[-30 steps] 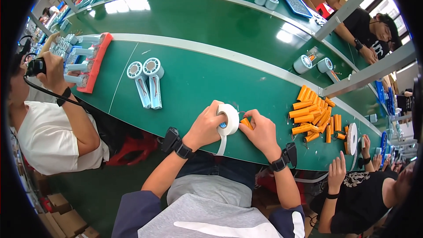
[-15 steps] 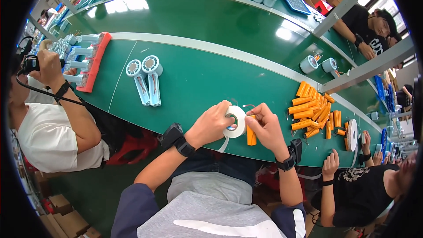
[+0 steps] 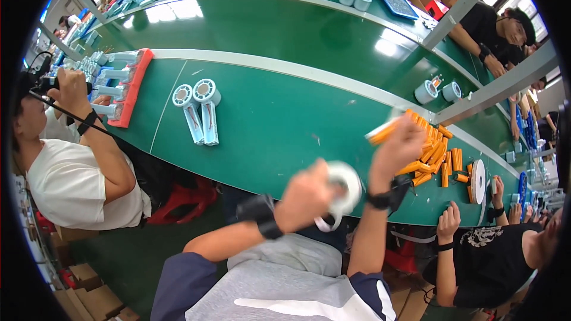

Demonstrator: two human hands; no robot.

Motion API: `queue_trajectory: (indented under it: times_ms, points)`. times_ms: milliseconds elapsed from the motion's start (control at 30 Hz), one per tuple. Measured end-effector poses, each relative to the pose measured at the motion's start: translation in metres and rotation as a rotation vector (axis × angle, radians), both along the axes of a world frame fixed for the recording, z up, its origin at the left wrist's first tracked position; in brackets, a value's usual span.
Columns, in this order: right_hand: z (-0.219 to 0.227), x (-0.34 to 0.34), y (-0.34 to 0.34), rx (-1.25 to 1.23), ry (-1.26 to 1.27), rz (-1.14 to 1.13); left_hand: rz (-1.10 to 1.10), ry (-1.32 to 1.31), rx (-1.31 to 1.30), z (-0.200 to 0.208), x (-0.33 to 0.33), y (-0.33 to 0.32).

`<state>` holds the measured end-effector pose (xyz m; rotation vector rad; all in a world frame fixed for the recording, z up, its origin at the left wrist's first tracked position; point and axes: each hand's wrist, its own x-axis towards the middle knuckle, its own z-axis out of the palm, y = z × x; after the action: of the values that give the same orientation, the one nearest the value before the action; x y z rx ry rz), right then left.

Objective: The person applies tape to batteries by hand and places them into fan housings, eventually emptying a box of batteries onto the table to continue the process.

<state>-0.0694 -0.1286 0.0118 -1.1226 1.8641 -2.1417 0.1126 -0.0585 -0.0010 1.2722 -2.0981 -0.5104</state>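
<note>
My left hand (image 3: 306, 197), smeared by motion, is closed on a white tape roll (image 3: 352, 182) just off the table's near edge. A loop of loose tape (image 3: 328, 226) hangs beneath the roll. My right hand (image 3: 401, 147) is over the left side of a pile of orange cylindrical battery cells (image 3: 437, 150). One orange battery cell (image 3: 380, 135), with something white along it, sticks out leftward from its fingers; blur hides the exact grip. Two light-blue handheld fan housings (image 3: 199, 113) with round heads lie side by side on the green table (image 3: 267, 125).
A red rack (image 3: 132, 89) holding light-blue parts stands at the left. Right of the cells is a white reel (image 3: 477, 182). Slanted grey posts (image 3: 499, 86) rise at the right. Co-workers sit on both sides, one in a white shirt (image 3: 77, 178), and others across the table.
My right hand has moved right and away from me with the orange cell, apart from the tape roll. My left hand has shifted slightly right and nearer my body with the roll.
</note>
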Motion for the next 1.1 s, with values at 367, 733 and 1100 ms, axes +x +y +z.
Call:
queue_trajectory:
  times_ms: [367,733,1100]
  points:
    - [-0.002,-0.088,0.096,0.316,0.932,-0.106,-0.236,-0.205,0.253,0.031,0.011,-0.046]
    - [-0.041,-0.039,0.169,0.271,-0.648,0.407,-0.023,-0.896,-0.389,0.051,0.240,-0.111]
    - [-0.070,-0.039,0.170,0.214,-0.631,0.273,-0.034,-0.882,-0.089,0.035,0.219,-0.132]
